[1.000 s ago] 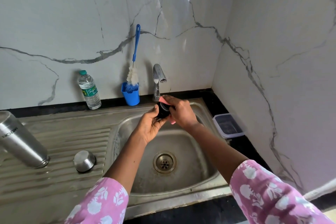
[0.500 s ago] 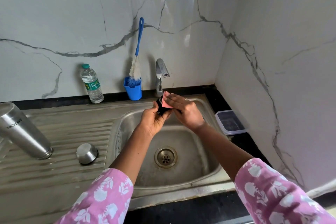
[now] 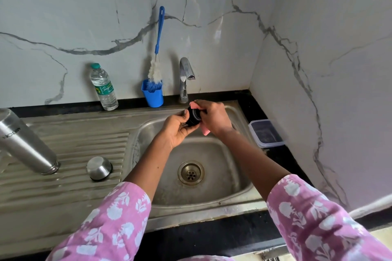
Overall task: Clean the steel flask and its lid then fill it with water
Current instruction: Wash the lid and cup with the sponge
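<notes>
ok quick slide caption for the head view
Left hand holds black lid over sink; right hand presses pink sponge against it

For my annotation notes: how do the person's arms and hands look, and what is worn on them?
The left sleeve and the right sleeve are pink fabric with a white flower print. Forearms are bare. The left hand and the right hand wear no gloves.

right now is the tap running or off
Off, as far as shows: no stream falls from the tap onto the black lid piece held over the sink.
</notes>
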